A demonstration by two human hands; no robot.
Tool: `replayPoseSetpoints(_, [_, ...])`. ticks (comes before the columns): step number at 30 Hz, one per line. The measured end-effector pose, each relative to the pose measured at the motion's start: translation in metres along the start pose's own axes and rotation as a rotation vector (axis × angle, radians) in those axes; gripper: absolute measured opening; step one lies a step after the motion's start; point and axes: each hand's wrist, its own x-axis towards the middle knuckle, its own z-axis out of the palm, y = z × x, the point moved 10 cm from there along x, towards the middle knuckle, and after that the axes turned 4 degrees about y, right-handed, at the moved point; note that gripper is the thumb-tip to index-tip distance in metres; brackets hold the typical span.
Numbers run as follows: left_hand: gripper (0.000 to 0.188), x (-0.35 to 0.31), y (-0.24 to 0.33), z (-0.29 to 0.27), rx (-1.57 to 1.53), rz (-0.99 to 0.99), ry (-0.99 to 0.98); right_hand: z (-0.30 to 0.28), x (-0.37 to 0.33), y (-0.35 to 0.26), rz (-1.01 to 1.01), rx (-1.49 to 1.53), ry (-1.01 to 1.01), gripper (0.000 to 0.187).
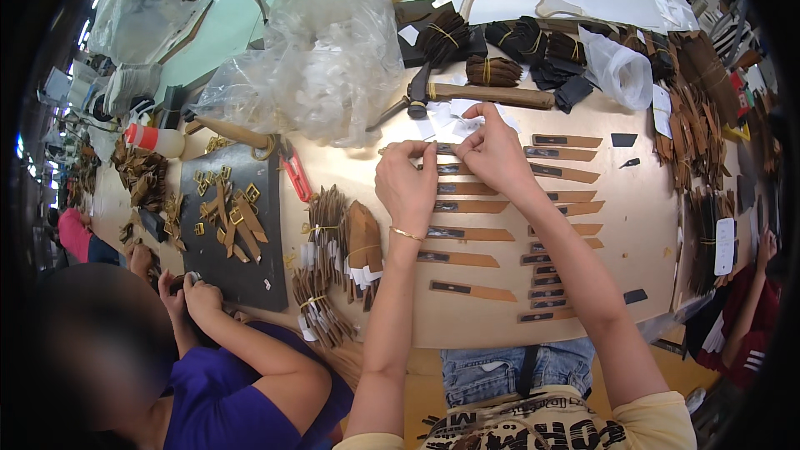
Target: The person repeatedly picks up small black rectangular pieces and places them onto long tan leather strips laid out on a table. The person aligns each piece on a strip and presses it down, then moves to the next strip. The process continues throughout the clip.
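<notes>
At the far end of two columns of strips, a brown leather strip point(447, 149) with a dark patch lies between my hands. My left hand point(408, 179) is closed, its fingertips pinching the strip's left part. My right hand point(498, 150) is bent over the other end with its fingers closed on it; the exact grip is partly hidden. Below my hands lie several similar leather strips point(479, 234), each with a dark piece at its left end. Another column of leather strips point(567, 153) runs beside and under my right forearm.
Beyond my hands are a hammer point(492, 96), banded dark leather bundles point(446, 36) and a plastic bag point(321, 67). A red cutter point(295, 173) and banded brown strips point(325, 258) lie to the left. A co-worker in purple point(258, 383) sits beside a dark board point(250, 271) with buckled straps.
</notes>
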Motion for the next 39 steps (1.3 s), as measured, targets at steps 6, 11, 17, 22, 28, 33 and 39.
replayPoseSetpoints(6, [0.017, 0.001, -0.002, 0.0, -0.03, -0.005, -0.009, 0.003, 0.002, 0.0, 0.027, -0.061, -0.006, 0.047])
replayPoseSetpoints(11, [0.015, 0.001, 0.0, -0.001, -0.021, -0.002, -0.008, 0.003, 0.003, 0.0, 0.034, -0.062, -0.002, 0.048])
replayPoseSetpoints(17, [0.014, 0.002, -0.001, 0.001, 0.008, -0.018, -0.019, 0.003, 0.003, 0.0, 0.027, -0.09, 0.012, 0.048])
replayPoseSetpoints(22, [0.014, 0.0, 0.0, 0.001, 0.016, -0.026, -0.016, 0.004, 0.002, 0.001, 0.033, -0.098, 0.026, 0.047])
replayPoseSetpoints(28, [0.013, -0.001, 0.001, 0.002, 0.042, 0.01, -0.006, 0.004, 0.002, 0.0, 0.039, -0.113, 0.022, 0.044])
replayPoseSetpoints(33, [0.014, -0.003, 0.003, -0.007, -0.048, 0.094, 0.094, 0.005, 0.001, -0.001, 0.015, -0.106, 0.029, 0.043])
replayPoseSetpoints(39, [0.039, -0.026, 0.026, 0.0, 0.247, 0.374, 0.017, 0.007, -0.001, -0.003, -0.079, -0.14, 0.038, 0.03])
